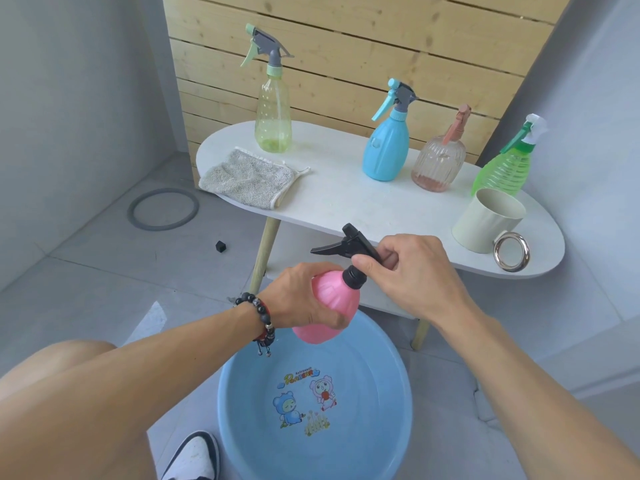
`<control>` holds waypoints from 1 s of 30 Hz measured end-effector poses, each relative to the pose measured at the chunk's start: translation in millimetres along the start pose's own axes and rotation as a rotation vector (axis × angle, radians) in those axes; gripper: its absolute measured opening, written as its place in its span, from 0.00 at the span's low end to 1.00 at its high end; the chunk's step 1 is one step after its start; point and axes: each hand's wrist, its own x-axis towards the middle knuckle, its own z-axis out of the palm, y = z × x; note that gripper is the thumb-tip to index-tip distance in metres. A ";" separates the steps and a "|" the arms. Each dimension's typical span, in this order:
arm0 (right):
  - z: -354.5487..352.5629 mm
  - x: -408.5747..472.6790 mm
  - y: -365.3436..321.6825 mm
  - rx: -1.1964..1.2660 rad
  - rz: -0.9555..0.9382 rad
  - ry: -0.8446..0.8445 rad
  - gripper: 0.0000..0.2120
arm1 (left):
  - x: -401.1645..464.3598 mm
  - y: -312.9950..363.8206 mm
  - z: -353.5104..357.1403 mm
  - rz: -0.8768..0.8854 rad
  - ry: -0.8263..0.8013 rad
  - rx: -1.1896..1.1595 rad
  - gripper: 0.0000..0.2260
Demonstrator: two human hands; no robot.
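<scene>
Pink spray bottle (330, 306) held tilted over far rim of blue basin (242, 403), just in front of white worktop (346, 202) edge. Left hand (304, 296) wraps bottle body; right hand (405, 271) pinches black spray head (349, 247) at the neck. Hands close together, both clamped on it. Mug (485, 220) near worktop's front edge, right. Bare floor left of basin.

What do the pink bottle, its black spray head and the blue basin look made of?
All look plastic: the pink bottle opaque, ribbed, softly shiny; the black spray head hard and matte; the blue basin glossy, judging by highlights and its printed cartoon.
</scene>
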 end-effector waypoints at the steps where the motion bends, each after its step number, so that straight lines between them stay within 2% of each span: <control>1: 1.3 0.1 0.3 0.002 0.005 0.006 0.20 | 0.3 -0.1 -0.3 0.000 0.003 0.004 0.27; 6: 2.5 -0.8 -5.3 0.070 0.053 0.071 0.16 | 3.3 -1.3 -1.4 -0.046 0.008 -0.036 0.28; 8: 2.3 0.1 -5.2 0.161 0.096 0.082 0.13 | 3.2 2.0 -3.1 -0.077 0.012 -0.126 0.23; 11: 5.0 2.7 -2.6 0.521 0.291 0.010 0.15 | 2.9 12.0 -8.5 -0.093 0.031 -0.297 0.16; 13: 13.5 -1.3 -4.0 0.773 0.443 -0.046 0.17 | 1.3 19.5 -12.6 -0.098 0.051 -0.397 0.20; 17: 46.2 -25.0 -4.6 0.946 0.370 -0.224 0.22 | -1.6 36.0 -21.3 -0.128 0.154 -0.557 0.20; 20: 57.5 -28.7 1.2 1.066 0.429 -0.241 0.22 | 0.0 42.7 -25.4 -0.127 0.195 -0.602 0.20; 24: 41.8 -15.4 1.6 1.413 0.633 -0.202 0.21 | 11.0 57.3 -37.7 -0.127 0.255 -0.596 0.22; 26: 28.9 -7.0 2.8 1.541 0.671 -0.174 0.22 | 21.4 67.9 -46.9 -0.130 0.277 -0.605 0.23; 30: 13.0 3.3 7.7 1.592 0.674 -0.130 0.24 | 53.3 83.6 -66.7 -0.134 0.335 -0.534 0.28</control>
